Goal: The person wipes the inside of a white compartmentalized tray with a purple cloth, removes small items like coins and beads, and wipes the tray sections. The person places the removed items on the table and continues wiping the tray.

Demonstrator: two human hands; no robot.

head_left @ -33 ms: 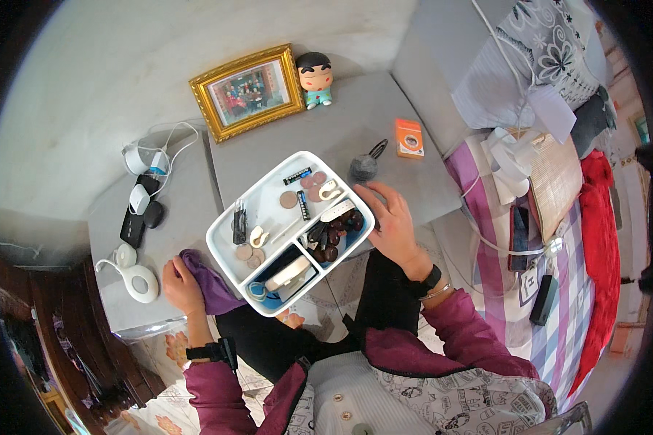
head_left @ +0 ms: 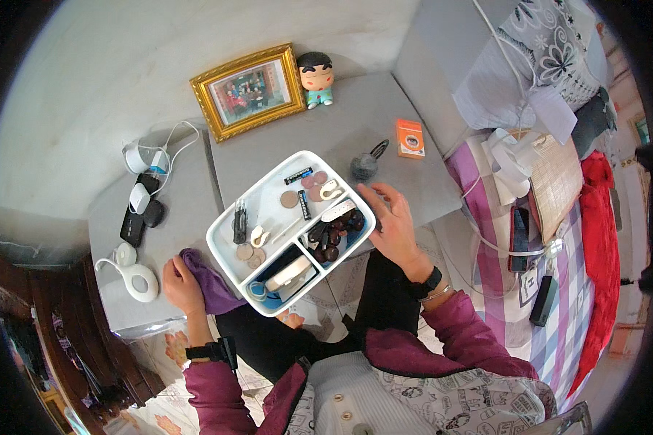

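My left hand point(head_left: 183, 285) is closed on a purple cloth point(head_left: 209, 283) at the left edge of the grey table. A white divided tray point(head_left: 228, 254) sits at the table's front edge, jutting out over my legs. Inside its large section are black batteries point(head_left: 304, 205), several round discs point(head_left: 289, 199), white clips point(head_left: 260, 235) and dark slim items point(head_left: 239, 222). Dark brown beads point(head_left: 331, 253) and a pale rounded item point(head_left: 291, 275) lie in the smaller sections. My right hand point(head_left: 393, 230) is open beside the tray's right corner, fingers spread; whether it touches the rim, I cannot tell.
Beyond the tray lie a grey fluffy hair clip point(head_left: 364, 167) and an orange box point(head_left: 410, 138). A gold picture frame point(head_left: 204, 109) and a figurine point(head_left: 317, 80) stand at the back. A power strip point(head_left: 133, 225) with cables is left. Right is a checkered cloth point(head_left: 497, 312) bearing a phone point(head_left: 519, 239).
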